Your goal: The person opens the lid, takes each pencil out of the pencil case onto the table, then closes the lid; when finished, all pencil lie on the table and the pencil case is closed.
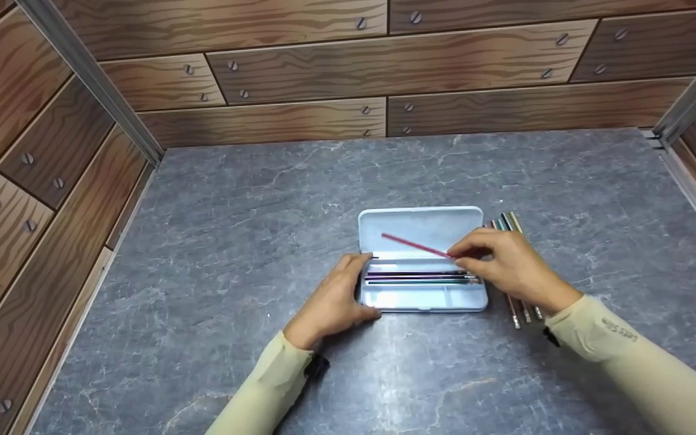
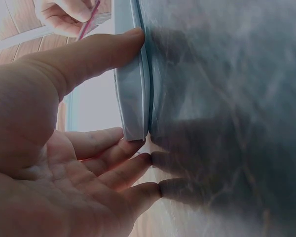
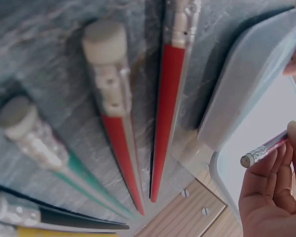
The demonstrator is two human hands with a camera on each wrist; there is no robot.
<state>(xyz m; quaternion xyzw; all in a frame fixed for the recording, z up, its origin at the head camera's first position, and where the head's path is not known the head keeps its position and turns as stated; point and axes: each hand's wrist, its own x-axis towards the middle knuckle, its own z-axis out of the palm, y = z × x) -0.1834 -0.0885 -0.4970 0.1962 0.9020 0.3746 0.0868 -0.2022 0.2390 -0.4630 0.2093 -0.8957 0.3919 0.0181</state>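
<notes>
A pale plastic pencil case lies with its lid raised at the back. My left hand holds the case's left end, thumb against the front wall and fingers around the end and back. Over the case, my right hand pinches a red pencil near its eraser end, its other end pointing up and left. The eraser sticks out past the fingers in the right wrist view. Several dark and green pencils lie lengthwise in the tray.
To the right of the case, partly under my right hand, more pencils lie on the grey marbled table. Red, green, black and yellow ones show in the right wrist view. Wood-patterned walls enclose the back and sides.
</notes>
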